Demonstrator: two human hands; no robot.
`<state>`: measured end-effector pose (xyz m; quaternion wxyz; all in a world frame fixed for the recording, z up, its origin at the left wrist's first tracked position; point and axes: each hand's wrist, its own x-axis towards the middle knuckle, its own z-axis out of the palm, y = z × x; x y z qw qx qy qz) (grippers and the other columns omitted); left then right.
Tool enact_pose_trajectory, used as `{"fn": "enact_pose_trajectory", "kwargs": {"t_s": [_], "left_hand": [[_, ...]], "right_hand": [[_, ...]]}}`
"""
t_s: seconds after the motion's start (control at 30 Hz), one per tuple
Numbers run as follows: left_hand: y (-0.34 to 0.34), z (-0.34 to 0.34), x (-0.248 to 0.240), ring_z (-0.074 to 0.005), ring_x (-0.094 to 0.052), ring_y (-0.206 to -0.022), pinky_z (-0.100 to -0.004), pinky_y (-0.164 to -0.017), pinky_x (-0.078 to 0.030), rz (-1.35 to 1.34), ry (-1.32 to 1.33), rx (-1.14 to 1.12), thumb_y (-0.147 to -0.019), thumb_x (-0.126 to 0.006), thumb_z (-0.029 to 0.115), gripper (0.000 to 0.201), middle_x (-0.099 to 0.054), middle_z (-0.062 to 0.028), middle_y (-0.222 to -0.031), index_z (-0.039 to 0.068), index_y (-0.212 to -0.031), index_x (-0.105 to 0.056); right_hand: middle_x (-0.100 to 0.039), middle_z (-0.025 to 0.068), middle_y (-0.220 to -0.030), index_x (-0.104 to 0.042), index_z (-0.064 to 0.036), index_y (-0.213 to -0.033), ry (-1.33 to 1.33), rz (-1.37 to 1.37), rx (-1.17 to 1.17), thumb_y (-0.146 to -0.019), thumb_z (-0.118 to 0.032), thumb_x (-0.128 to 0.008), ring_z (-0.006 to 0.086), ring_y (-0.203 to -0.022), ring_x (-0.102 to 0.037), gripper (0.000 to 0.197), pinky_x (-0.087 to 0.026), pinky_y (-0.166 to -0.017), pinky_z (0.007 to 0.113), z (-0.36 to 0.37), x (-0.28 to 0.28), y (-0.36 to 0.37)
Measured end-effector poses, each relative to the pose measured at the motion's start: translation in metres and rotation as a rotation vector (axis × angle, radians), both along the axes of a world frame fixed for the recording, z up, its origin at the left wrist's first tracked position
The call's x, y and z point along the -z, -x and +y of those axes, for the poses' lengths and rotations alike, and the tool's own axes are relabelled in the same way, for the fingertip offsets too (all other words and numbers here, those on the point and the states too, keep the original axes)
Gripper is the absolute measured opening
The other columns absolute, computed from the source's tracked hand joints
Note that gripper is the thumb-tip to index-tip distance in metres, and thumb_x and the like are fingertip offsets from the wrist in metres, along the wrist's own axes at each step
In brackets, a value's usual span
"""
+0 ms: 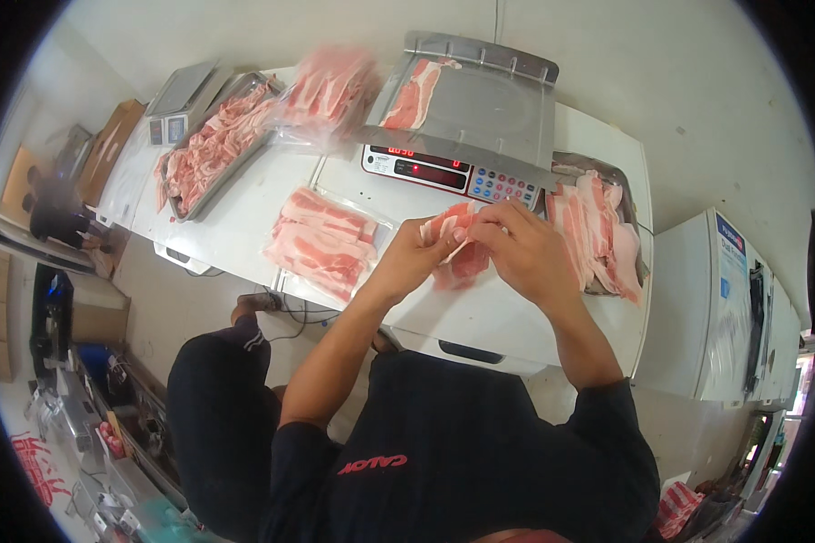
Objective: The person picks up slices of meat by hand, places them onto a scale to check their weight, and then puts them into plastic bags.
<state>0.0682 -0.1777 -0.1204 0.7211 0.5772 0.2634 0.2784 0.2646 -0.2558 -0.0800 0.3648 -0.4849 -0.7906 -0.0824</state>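
My left hand (415, 255) and my right hand (523, 246) are close together over the white table's front part. Both are closed on pork belly slices (462, 262), pinching them between thumbs and fingers. Left of my left hand, a flat layer of sliced pork belly (321, 242) lies on clear plastic. Just beyond my hands stands a digital scale (509, 101) with a metal pan and lit red display. A single pork belly slice (413, 95) rests on the pan's left side. Beside my right hand, more slices (589, 231) overhang a metal tray (641, 204).
A stack of plastic-packed slices (329, 95) sits left of the scale. Farther left are a metal tray heaped with pork strips (217, 149) and a smaller scale (179, 95). A white freezer (697, 299) stands right of the table (235, 244). Cables (303, 328) run below it.
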Motion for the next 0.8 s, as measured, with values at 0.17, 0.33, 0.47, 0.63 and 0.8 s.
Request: {"fn": "enact_pose_trajectory", "kwargs": {"t_s": [0.17,0.33,0.47,0.63,0.8], "left_hand": [[0.003,-0.003,0.01,-0.0075,-0.065,-0.088,-0.0248,-0.076,-0.054,-0.055,0.067,-0.007,-0.105,-0.069,0.028,0.033,-0.072,-0.0013,-0.099,-0.001,-0.121,-0.072],[-0.003,-0.009,0.006,-0.0091,-0.066,-0.092,-0.0262,-0.078,-0.055,-0.102,0.127,-0.174,-0.11,-0.06,0.029,0.037,-0.072,-0.0057,-0.107,-0.001,-0.129,-0.068],[-0.004,-0.008,-0.001,-0.019,-0.069,-0.106,-0.0348,-0.092,-0.057,-0.212,0.338,-0.226,-0.115,-0.044,0.04,0.051,-0.07,-0.0131,-0.121,-0.002,-0.141,-0.057],[0.03,0.036,0.007,-0.0326,-0.068,-0.117,-0.048,-0.101,-0.058,-0.476,0.483,-0.267,-0.116,-0.033,0.047,0.058,-0.066,-0.0189,-0.126,0.0,-0.146,-0.049],[0.046,0.041,-0.041,-0.0352,-0.07,-0.113,-0.0477,-0.098,-0.059,-0.305,0.343,-0.274,-0.116,-0.036,0.042,0.054,-0.069,-0.0219,-0.123,-0.001,-0.144,-0.051]], "right_hand": [[-0.066,0.0041,-0.101,-0.068,-0.0087,-0.104,0.001,0.264,0.034,-0.081,-0.005,-0.081,0.0204,-0.091,-0.065,0.027,-0.054,-0.072,0.031,0.004,0.019,-0.003],[-0.063,0.0015,-0.102,-0.063,-0.0077,-0.119,0.4,1.018,0.014,-0.09,-0.021,-0.086,0.012,-0.09,-0.059,0.039,-0.049,-0.075,0.027,-0.003,0.062,0.019],[-0.062,0.0025,-0.106,-0.064,-0.0046,-0.116,0.169,1.048,-0.06,-0.093,-0.019,-0.082,0.0134,-0.095,-0.058,0.033,-0.049,-0.081,0.028,-0.002,0.085,0.028],[-0.063,0.0036,-0.108,-0.066,-0.0002,-0.117,-0.02,0.8,0.019,-0.1,-0.019,-0.075,0.0146,-0.104,-0.058,0.028,-0.048,-0.088,0.028,-0.028,0.067,0.0],[-0.067,0.0063,-0.108,-0.065,0.0022,-0.121,-0.147,1.026,0.065,-0.104,-0.021,-0.071,0.0129,-0.103,-0.06,0.03,-0.049,-0.091,0.028,-0.043,0.01,-0.006]]}}
